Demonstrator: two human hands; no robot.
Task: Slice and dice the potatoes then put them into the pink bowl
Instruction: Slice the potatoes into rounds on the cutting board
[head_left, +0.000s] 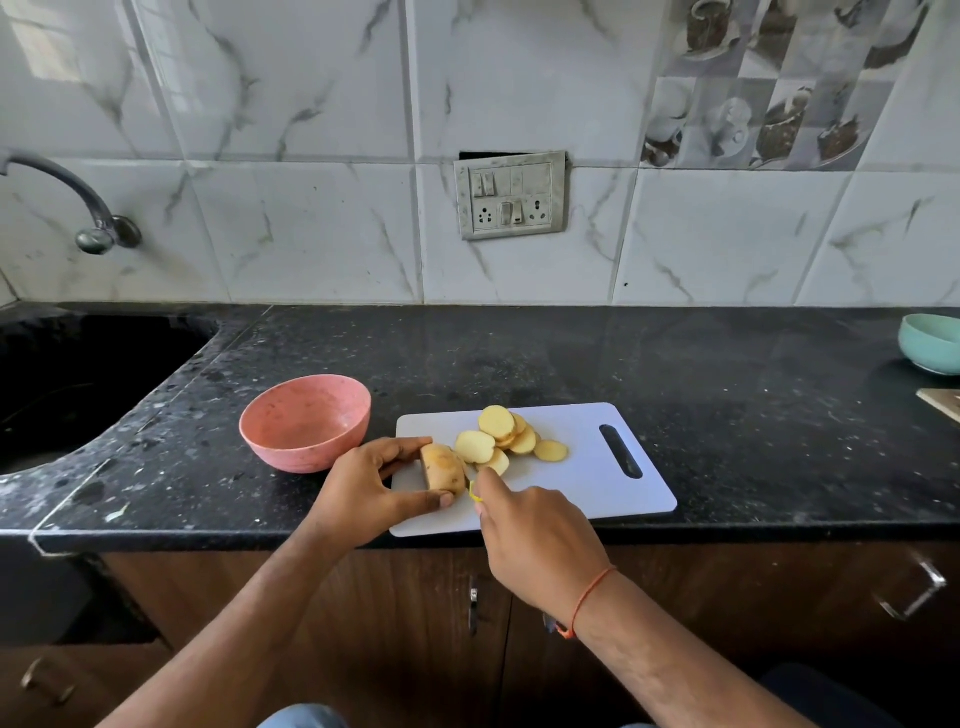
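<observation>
Gripping potato (442, 467) w/ left hand (363, 488); right hand (535, 540) holds knife (474, 491).

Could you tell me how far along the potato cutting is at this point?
Partly sliced: round slices lie on the cutting board. In hand: the left hand holds the uncut potato piece while the right hand grips a knife, mostly hidden. Left: dicing; the pink bowl looks empty.

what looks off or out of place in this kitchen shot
The switch plate on the tiled wall sits crooked, with a dark gap showing above its top edge, as if it has come loose. On the white cutting board nothing is spilled: the potato slices lie in a pile, and the pink bowl stands upright.
</observation>
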